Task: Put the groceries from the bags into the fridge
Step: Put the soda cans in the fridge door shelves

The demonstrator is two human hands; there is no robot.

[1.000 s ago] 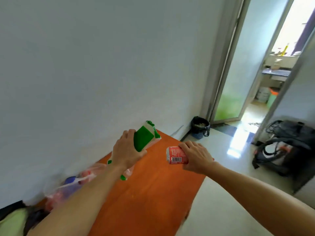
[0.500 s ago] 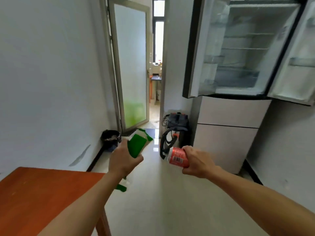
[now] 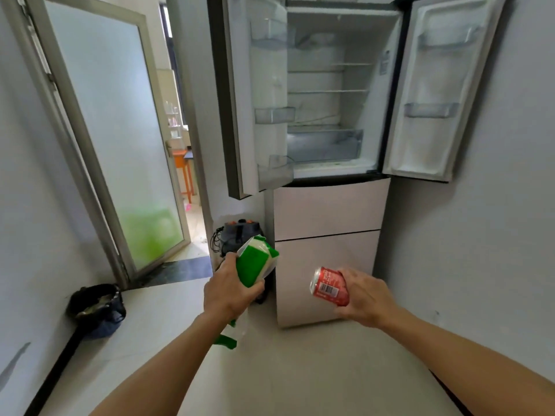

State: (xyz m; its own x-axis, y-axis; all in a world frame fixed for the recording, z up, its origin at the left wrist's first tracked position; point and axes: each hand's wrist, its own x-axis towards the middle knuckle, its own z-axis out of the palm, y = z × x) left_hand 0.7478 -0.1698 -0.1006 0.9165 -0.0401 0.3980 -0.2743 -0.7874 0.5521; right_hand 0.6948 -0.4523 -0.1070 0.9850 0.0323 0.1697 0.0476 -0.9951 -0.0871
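My left hand (image 3: pixel 228 291) grips a green and white carton (image 3: pixel 255 264), tilted with its top toward the fridge. My right hand (image 3: pixel 365 297) holds a red can (image 3: pixel 329 286) lying sideways, its barcode facing me. The fridge (image 3: pixel 327 205) stands straight ahead with both upper doors swung wide. Its upper compartment shows bare wire shelves (image 3: pixel 327 92) and a clear drawer (image 3: pixel 324 144). Both hands are below the open compartment, in front of the lower drawers. No bags are in view.
A frosted glass door (image 3: pixel 111 139) stands ajar at left, leading to another room. A black bin (image 3: pixel 97 307) sits on the floor by the left wall. A dark vacuum-like appliance (image 3: pixel 238 235) stands left of the fridge. The open left fridge door (image 3: pixel 249 94) juts outward.
The view has swung from the orange table and wall round to the fridge, which is now closer and centred. Both hands still hold the carton and the can.
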